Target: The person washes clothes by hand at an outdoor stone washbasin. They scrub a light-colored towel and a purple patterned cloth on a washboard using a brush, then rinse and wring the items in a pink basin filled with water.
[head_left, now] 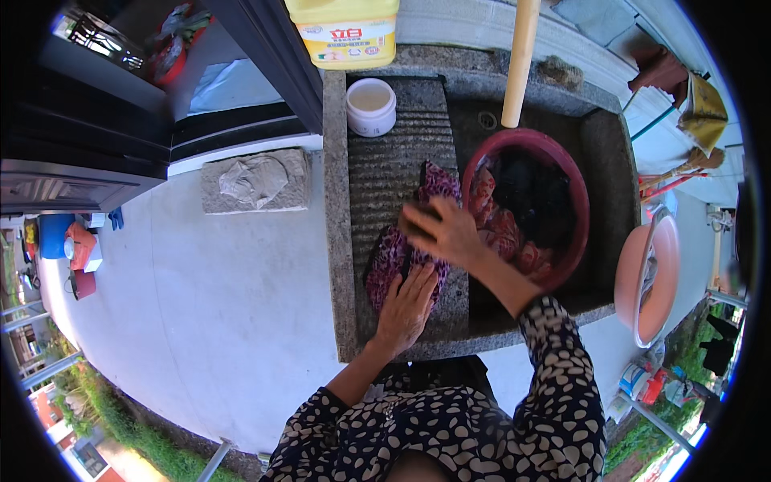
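Observation:
A purple-and-black patterned garment (388, 257) lies bunched on the ridged stone washboard (385, 173) of a stone sink. My left hand (405, 312) presses flat on its near part, fingers stretched out. Over the cloth's middle, my right hand (451, 234) is closed around a brown scrub brush (416, 221), mostly covered by the fingers and slightly blurred. Just right of it, inside the basin, stands a dark red tub (585, 205) of dark water. Red patterned cloth (499, 229) and dark fabric soak in it.
On the washboard's far end stands a white open jar (371, 108). A yellow jug (345, 36) stands behind the sink's rim (340, 265). One tan pole or pipe (520, 64) reaches down over the tub. A pink basin (642, 281) is at right, a stone slab (297, 181) at left.

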Tool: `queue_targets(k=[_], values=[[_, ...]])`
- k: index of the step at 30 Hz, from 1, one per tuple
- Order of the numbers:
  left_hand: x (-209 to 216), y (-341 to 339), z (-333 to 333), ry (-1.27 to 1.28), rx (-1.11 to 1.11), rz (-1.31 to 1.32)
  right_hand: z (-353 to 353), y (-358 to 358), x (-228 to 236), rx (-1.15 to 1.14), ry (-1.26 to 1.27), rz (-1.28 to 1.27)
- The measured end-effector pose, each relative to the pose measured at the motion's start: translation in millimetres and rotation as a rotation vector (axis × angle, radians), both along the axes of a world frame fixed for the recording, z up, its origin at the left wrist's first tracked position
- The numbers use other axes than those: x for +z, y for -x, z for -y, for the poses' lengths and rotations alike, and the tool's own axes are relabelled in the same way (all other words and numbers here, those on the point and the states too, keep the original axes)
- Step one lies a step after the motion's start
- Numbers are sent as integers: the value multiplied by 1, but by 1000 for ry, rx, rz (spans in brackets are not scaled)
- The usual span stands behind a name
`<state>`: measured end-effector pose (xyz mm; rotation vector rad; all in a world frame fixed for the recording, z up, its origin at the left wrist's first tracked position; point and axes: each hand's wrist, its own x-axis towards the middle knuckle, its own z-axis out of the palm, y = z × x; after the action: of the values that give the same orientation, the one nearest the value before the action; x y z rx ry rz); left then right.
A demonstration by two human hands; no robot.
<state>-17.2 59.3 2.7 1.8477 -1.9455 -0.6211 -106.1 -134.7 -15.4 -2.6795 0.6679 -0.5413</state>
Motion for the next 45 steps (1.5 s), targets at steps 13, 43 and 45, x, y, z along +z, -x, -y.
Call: queue_targets(k=[13,43,45], values=[[0,-2,4,-77,-13,75,-2,3,27,75,-27,60],[50,0,18,48,274,-144,99,12,9,-336,-1280,806],[45,5,26,158,263,-70,99,25,-12,-445,-999,650]])
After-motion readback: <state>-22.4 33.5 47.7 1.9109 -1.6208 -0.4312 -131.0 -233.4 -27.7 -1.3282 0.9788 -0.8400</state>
